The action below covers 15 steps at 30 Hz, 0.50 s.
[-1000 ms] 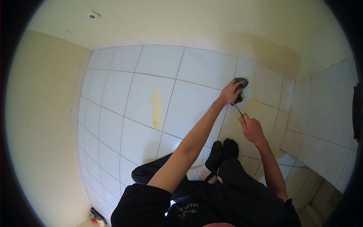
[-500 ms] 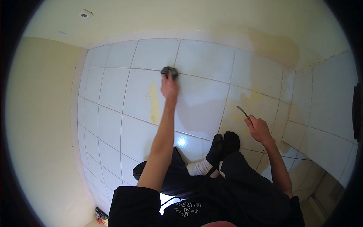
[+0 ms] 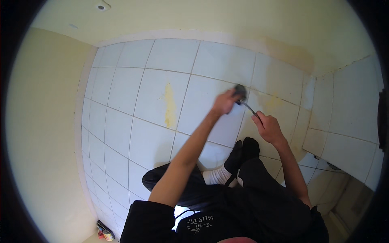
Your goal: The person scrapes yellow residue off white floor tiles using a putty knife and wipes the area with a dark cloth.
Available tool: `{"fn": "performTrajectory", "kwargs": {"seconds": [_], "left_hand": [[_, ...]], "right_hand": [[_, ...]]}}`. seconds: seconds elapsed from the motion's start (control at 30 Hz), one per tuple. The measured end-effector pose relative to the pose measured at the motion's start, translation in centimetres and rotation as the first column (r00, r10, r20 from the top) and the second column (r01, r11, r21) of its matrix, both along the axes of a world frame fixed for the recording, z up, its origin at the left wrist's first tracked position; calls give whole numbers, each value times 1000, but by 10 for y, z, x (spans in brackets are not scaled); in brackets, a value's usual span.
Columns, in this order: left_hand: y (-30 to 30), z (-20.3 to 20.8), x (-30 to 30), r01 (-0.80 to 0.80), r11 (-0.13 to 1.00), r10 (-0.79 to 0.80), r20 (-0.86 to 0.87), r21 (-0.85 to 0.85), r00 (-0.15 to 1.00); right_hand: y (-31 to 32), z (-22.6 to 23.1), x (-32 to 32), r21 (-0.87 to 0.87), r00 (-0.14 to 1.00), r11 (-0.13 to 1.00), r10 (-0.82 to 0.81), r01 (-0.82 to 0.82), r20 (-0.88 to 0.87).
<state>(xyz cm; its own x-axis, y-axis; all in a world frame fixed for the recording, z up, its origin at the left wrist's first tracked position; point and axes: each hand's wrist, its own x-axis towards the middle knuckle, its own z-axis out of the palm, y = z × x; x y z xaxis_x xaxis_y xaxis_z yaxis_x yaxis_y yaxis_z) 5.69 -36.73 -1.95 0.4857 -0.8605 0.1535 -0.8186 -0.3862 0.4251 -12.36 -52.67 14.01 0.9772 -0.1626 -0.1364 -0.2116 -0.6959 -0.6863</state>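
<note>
My left hand (image 3: 224,103) is closed on a dark grey, rounded cloth or pad (image 3: 240,91), slightly blurred; which of the two I cannot tell. Reaching in from the right, my right hand (image 3: 269,128) grips the handle end of a slim metal knife (image 3: 248,107). The knife's far end meets the underside of the dark pad, and its tip is hidden there. Beneath both hands lies a white tiled floor (image 3: 210,101). A long yellow smear (image 3: 169,106) marks the tile to the left of my left hand. Fainter yellow patches (image 3: 274,102) show beyond my right hand.
My black-socked feet (image 3: 244,153) rest on the tiles just below the hands. A tiled ledge (image 3: 344,141) rises at the right. Pale yellow walls (image 3: 44,121) border the floor. Some small containers (image 3: 106,235) stand at the lower left, beside the wall.
My left hand has swung right and nearer with the dark pad, from beside the yellow smear to the knife's end. My right hand, still holding the knife, has shifted slightly left.
</note>
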Motion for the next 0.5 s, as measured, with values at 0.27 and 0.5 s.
{"fn": "performTrajectory", "kwargs": {"seconds": [0.27, 0.5], "left_hand": [[83, 9, 84, -714, 700, 702, 150, 34, 696], [56, 21, 65, -220, 970, 201, 167, 105, 965]], "right_hand": [[-25, -17, -33, -92, 992, 995, -38, 27, -124], [-51, -23, -32, -142, 986, 990, -44, 21, -163]]}}
